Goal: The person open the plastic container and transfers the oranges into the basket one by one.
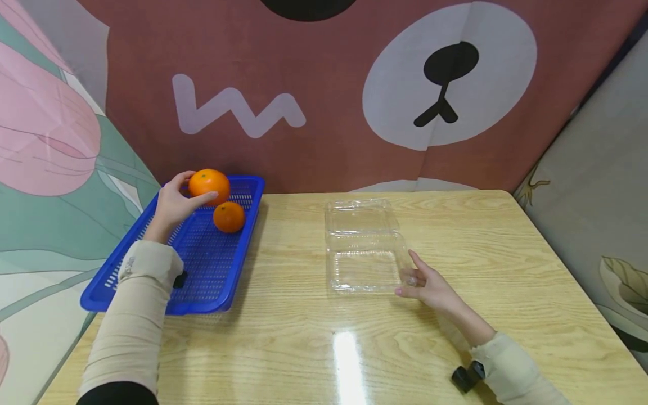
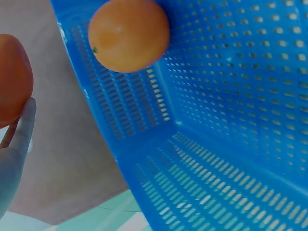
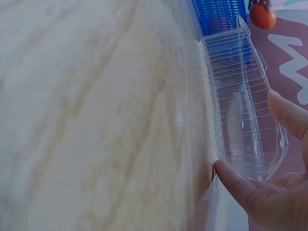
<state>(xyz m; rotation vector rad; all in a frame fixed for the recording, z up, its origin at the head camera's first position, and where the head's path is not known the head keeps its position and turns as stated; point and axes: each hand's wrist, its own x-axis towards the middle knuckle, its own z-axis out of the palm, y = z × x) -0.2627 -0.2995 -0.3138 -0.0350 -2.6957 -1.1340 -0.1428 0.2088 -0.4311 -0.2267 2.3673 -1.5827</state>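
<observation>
My left hand (image 1: 177, 205) grips an orange (image 1: 209, 187) between thumb and fingers, raised over the far end of the blue plastic basket (image 1: 202, 308). In the left wrist view the held orange (image 2: 12, 79) shows beyond the basket rim, fingers along its side. A second orange (image 1: 229, 217) lies inside the basket at its right wall. My right hand (image 1: 430, 287) holds the right side of a clear plastic clamshell box (image 1: 367, 264), thumb and fingers spread across its edge. The box stands on the table with its lid folded back; nothing is in it.
The wooden table (image 1: 304, 332) carries the basket at the left and the box near the middle. Behind it hangs a brown cloth (image 1: 324, 140) with a bear print. A patterned curtain (image 1: 50, 225) borders the left side.
</observation>
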